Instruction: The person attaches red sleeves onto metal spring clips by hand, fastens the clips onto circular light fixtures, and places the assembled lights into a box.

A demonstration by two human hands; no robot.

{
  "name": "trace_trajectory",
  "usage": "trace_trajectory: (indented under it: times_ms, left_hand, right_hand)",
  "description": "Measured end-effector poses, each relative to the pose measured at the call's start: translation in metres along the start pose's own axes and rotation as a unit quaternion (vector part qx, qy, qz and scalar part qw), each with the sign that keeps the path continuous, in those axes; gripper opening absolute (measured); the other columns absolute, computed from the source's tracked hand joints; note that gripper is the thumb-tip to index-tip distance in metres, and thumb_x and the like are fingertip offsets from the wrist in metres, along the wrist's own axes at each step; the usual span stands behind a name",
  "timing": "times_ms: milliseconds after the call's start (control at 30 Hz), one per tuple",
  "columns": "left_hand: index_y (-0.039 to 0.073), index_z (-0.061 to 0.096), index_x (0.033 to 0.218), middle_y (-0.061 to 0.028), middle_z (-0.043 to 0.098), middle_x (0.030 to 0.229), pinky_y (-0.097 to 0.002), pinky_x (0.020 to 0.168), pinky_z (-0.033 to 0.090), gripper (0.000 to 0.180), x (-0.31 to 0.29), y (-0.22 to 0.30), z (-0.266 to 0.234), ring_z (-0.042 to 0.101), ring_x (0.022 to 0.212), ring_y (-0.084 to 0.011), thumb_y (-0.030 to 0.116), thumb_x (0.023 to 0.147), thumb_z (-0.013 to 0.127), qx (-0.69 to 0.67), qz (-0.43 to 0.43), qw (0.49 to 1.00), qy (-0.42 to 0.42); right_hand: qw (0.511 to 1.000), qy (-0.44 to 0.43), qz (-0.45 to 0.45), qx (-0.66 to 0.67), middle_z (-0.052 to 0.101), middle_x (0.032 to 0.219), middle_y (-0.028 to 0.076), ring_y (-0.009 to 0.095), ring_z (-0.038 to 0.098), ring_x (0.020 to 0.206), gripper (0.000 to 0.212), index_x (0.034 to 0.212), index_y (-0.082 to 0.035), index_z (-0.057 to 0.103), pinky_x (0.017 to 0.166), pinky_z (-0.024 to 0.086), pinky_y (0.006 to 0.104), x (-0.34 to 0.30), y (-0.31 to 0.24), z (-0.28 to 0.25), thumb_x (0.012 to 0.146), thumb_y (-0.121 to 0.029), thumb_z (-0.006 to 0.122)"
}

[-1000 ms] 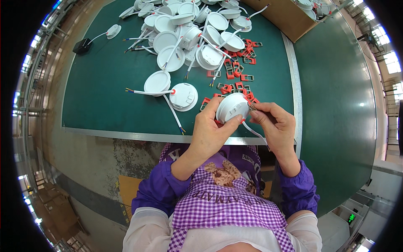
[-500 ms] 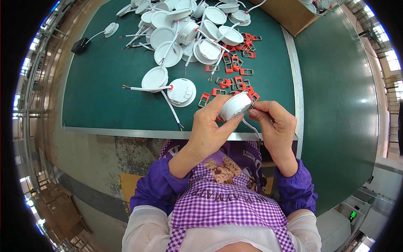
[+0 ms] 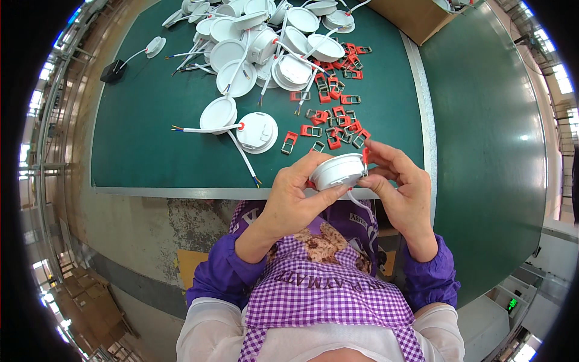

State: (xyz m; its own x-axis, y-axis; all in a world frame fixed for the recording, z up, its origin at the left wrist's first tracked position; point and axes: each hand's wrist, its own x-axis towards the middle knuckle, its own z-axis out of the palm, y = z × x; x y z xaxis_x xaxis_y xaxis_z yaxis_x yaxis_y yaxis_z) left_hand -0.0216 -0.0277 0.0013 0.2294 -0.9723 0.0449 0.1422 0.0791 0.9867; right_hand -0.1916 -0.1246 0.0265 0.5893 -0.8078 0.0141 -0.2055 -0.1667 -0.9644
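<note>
At frame centre, the person's left hand is clamped on a white, round plastic housing with a trailing white cable. The right hand pinches a red-and-metal rectangular clip at the housing's right edge (similar loose clips, I see, lie above).
</note>
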Motion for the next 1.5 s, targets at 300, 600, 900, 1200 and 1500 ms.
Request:
trace_trajectory:
  times_ms: [300,600,900,1200,1500]
  left_hand:
    - [0.001,0.055,0.118,-0.0040,0.063,0.099,-0.0227,0.070,0.054,0.036,0.000,-0.022,-0.003,0.062,0.087,-0.0091,0.004,0.086,0.071,-0.169,-0.129,0.977,-0.015]
    - [0.004,0.053,0.123,-0.0043,0.064,0.107,-0.0275,0.080,0.056,0.043,0.006,-0.019,-0.007,0.064,0.096,-0.0129,0.002,0.084,0.072,-0.267,-0.155,0.951,-0.013]
    - [0.007,0.065,0.109,0.0004,0.066,0.102,-0.0272,0.086,0.049,0.040,0.025,-0.011,-0.023,0.061,0.096,-0.0094,-0.002,0.072,0.077,-0.086,-0.050,0.988,-0.119]
    - [0.008,0.064,0.111,-0.0011,0.066,0.103,-0.0272,0.085,0.049,0.039,0.030,-0.007,-0.024,0.061,0.097,-0.0110,-0.001,0.075,0.075,0.011,0.002,0.993,-0.120]
    - [0.004,0.063,0.110,-0.0039,0.064,0.106,-0.0287,0.085,0.049,0.035,0.009,-0.019,-0.028,0.061,0.098,-0.0118,-0.001,0.077,0.075,-0.154,-0.052,0.983,-0.087]
  right_hand:
    - [0.998,0.004,0.060,0.013,0.070,0.102,0.013,0.013,0.068,0.081,0.042,0.120,0.006,0.059,0.068,0.055,0.0258,0.005,-0.005,0.006,0.082,-0.006,0.074]
    - [0.999,0.011,0.023,0.028,0.068,0.098,0.012,0.012,0.066,0.073,0.046,0.119,0.005,0.060,0.064,0.053,0.0255,0.001,-0.006,0.007,0.079,-0.008,0.077]
    - [0.983,-0.011,-0.120,-0.141,0.064,0.099,0.014,0.020,0.066,0.078,0.049,0.120,0.000,0.059,0.066,0.055,0.0307,-0.005,-0.036,0.008,0.075,-0.003,0.077]
    - [0.972,0.010,-0.154,-0.179,0.064,0.099,0.015,0.023,0.067,0.079,0.049,0.120,0.001,0.057,0.064,0.055,0.0331,0.002,-0.038,0.012,0.075,0.001,0.075]
    - [0.991,-0.031,-0.066,-0.113,0.063,0.096,0.014,0.022,0.066,0.074,0.047,0.117,0.001,0.058,0.062,0.054,0.0325,0.007,-0.039,0.018,0.074,-0.001,0.075]
